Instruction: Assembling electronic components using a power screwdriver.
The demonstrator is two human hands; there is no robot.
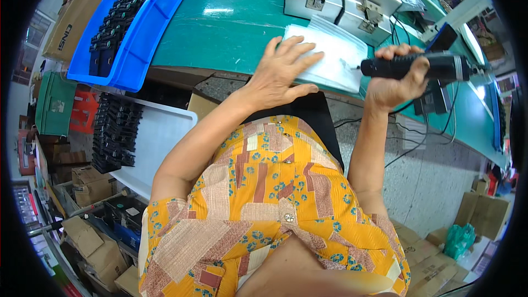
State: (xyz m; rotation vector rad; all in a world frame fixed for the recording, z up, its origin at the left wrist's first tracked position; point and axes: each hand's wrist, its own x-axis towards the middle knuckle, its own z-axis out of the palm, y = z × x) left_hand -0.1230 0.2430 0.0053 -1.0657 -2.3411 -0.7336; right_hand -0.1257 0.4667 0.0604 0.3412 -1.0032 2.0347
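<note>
My right hand (391, 92) is wrapped round a black electric screwdriver (448, 67), held level with its bit pointing left. The bit's tip is over the right edge of a stack of white, translucent sheets or bags (347, 49) lying on the green bench. My left hand (281, 72) is spread out with its fingers over the left part of that stack, and nothing shows in its grasp. Whether the palm presses on the sheets, I cannot tell.
Two silver metal boxes (313, 1) stand behind the sheets. At the left are a blue bin (144, 49) of black parts and a pale tray (165, 126) with more black parts (116, 132). Black cables (421, 142) hang off the bench's right side; cardboard boxes (484, 214) lie on the floor.
</note>
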